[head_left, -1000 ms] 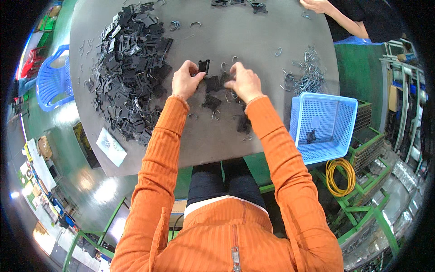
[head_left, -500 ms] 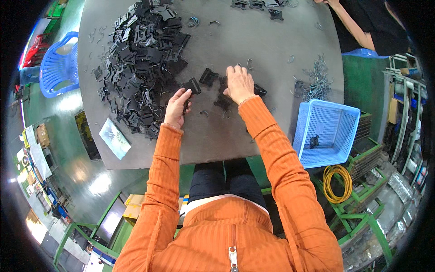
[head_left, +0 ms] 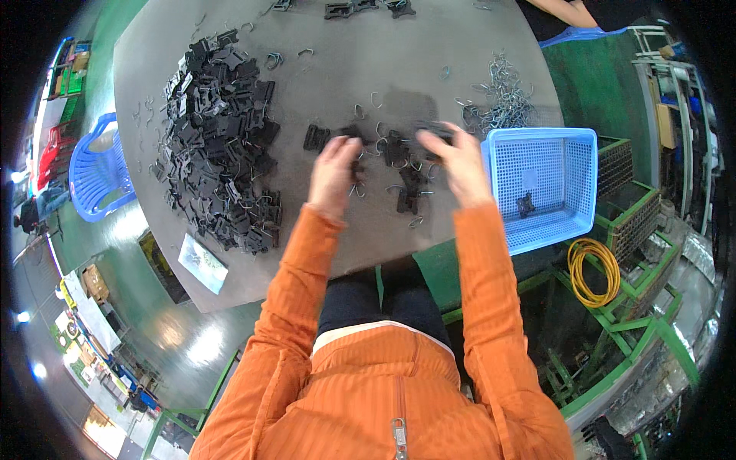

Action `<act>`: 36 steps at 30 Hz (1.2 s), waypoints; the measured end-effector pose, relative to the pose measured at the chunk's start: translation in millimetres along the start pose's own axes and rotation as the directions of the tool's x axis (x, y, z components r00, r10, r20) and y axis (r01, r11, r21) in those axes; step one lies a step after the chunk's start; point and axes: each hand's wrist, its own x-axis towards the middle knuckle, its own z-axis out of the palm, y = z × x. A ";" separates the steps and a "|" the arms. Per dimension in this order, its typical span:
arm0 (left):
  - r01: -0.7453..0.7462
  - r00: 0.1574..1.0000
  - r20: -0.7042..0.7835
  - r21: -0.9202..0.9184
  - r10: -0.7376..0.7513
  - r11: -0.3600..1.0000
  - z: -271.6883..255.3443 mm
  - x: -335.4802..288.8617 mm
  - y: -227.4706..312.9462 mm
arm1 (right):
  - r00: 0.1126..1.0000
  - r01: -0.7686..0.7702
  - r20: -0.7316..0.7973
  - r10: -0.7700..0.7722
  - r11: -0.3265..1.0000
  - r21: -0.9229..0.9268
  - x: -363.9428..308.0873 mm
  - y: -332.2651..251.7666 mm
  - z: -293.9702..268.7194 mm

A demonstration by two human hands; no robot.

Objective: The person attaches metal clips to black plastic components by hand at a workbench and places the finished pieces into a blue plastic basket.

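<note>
While a black pc [head_left: 431, 128] looks pinched in the R hand [head_left: 462, 169], it's prob. early on: 1 similar pc [head_left: 525, 205] in the blue basket [head_left: 563, 161], many outside.
R grip seems clamped on its pc, above mid-tabletop [head_left: 414, 57]; L hand [head_left: 333, 176] is by a dark pc [head_left: 350, 133], grip state can't tell (blur, fingers hide contact). Big heap [head_left: 218, 123] lies toward left edge, wire pile [head_left: 502, 103] near right edge. Row of pcs [head_left: 353, 8] at far edge + co-worker's arm [head_left: 563, 11] cut off; pc details too small to read.

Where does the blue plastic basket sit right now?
In the head view, the blue basket sits at the right edge of the table, right of the right hand and just below the heap of wire hooks.
</note>
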 end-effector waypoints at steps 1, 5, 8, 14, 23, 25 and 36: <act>-0.024 0.999 0.034 0.156 0.019 0.987 35.0 -8.7 4.6 | 0.989 0.086 -0.120 -0.090 0.996 -0.037 -16.3 -7.2 -22.4; -0.092 0.909 0.416 0.139 0.026 0.986 159.2 -38.7 -16.6 | 0.843 0.089 -0.484 -0.235 0.948 -0.305 -62.8 -12.3 -117.2; -0.337 0.857 0.488 0.289 0.165 0.896 215.4 -55.1 -39.9 | 0.769 -0.055 -0.585 -0.256 0.886 -0.460 -69.6 13.7 -181.5; -0.646 0.745 0.352 0.591 0.567 0.482 108.4 -26.4 -24.3 | 0.525 0.208 -0.208 -0.825 0.362 -0.909 -45.4 5.0 -78.0; -0.366 0.842 0.288 0.926 0.456 0.090 -41.3 -4.5 -43.1 | 0.725 0.609 0.608 -0.324 -0.111 -0.785 46.3 77.5 70.2; -0.354 0.882 0.307 0.932 0.358 0.072 -52.6 -4.4 -45.8 | 0.718 0.633 0.652 -0.246 -0.158 -0.757 47.9 74.4 74.0; -0.315 0.906 0.240 0.933 0.348 0.177 -67.9 -14.3 -41.7 | 0.824 0.158 0.153 -0.545 -0.039 -0.987 72.6 15.4 -18.9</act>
